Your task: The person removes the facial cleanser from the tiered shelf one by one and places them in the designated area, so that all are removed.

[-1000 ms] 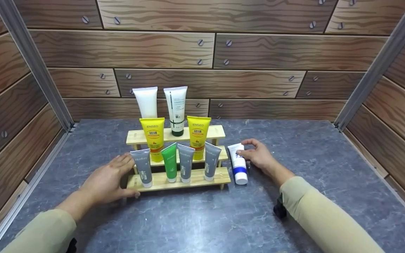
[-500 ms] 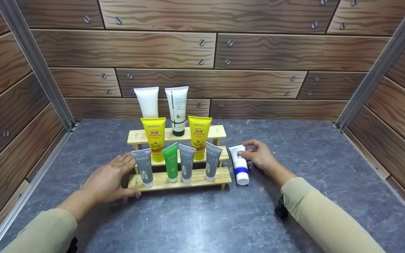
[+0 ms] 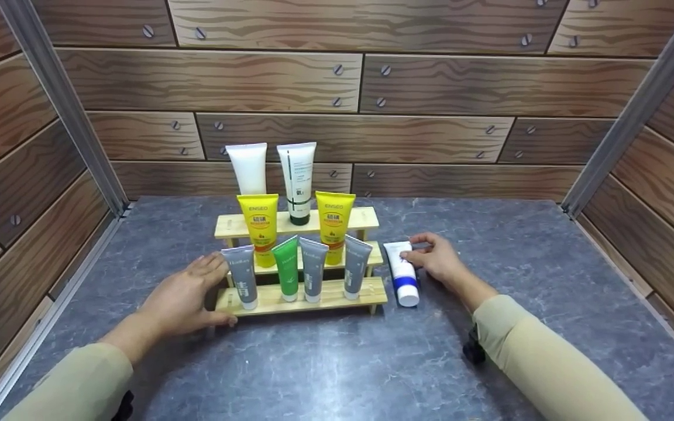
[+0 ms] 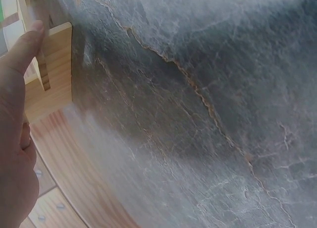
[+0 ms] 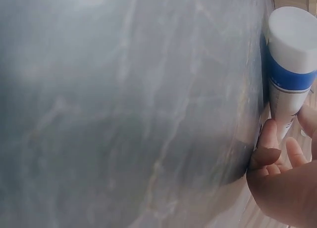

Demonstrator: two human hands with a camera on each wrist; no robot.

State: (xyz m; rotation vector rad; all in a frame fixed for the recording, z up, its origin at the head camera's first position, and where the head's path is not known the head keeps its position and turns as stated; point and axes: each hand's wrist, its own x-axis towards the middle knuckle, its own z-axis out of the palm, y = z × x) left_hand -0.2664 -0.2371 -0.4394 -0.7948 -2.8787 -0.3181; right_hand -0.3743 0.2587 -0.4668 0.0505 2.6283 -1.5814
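Observation:
A three-step wooden display stand (image 3: 308,299) bears several squeeze tubes standing on their caps. My left hand (image 3: 182,301) grips the stand's left end, thumb at the front step and fingers farther back; the left wrist view shows the thumb against the wood. Just right of the stand lies a white tube with a blue band (image 3: 401,270), cap toward me. My right hand (image 3: 439,262) pinches its upper end between thumb and fingers. In the right wrist view the tube's white cap (image 5: 294,37) faces the camera, and the fingers are partly hidden.
On the front step stand grey tubes (image 3: 313,269) and a green tube (image 3: 287,269). Two yellow tubes (image 3: 334,225) stand on the middle step. A white tube (image 3: 249,169) and a green-capped white tube (image 3: 298,181) are at the top. Wood-patterned walls (image 3: 284,82) enclose the grey marbled tabletop (image 3: 325,368).
Everything shifts slightly to the right in the head view, as the camera turns a little. Both hands keep their places on the stand and the white tube.

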